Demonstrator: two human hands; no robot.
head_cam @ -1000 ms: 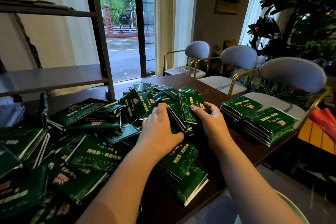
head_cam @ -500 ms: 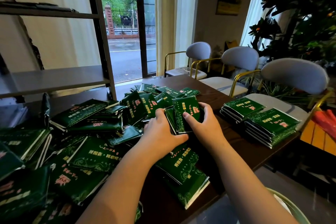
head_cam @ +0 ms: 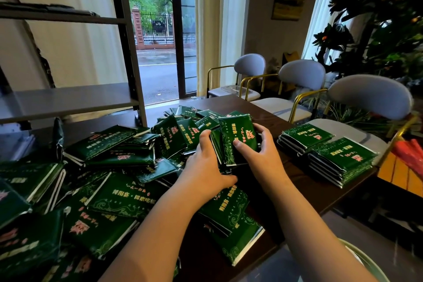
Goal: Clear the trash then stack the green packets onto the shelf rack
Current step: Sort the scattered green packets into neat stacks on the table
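**Green packets (head_cam: pixel 119 197) heaped, one bundle (head_cam: pixel 238 139) lifted**

Over the middle of the tabletop (head_cam: pixel 309 192), the left hand (head_cam: pixel 206 167) and right hand (head_cam: pixel 263 155) curl round the upright bundle (right thumb pressed on its front face). Loose packets sprawl toward the left edge. Two neat stacks (head_cam: pixel 343 158) sit at the right edge. The shelf rack (head_cam: pixel 68 101) stands far left.

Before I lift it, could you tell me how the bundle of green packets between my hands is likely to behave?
The bundle would probably fan apart: its packets sit unevenly between the left hand and right hand. The glossy wrappers look slippery, so layers may slide. Each packet looks flat and fairly stiff, likely light.
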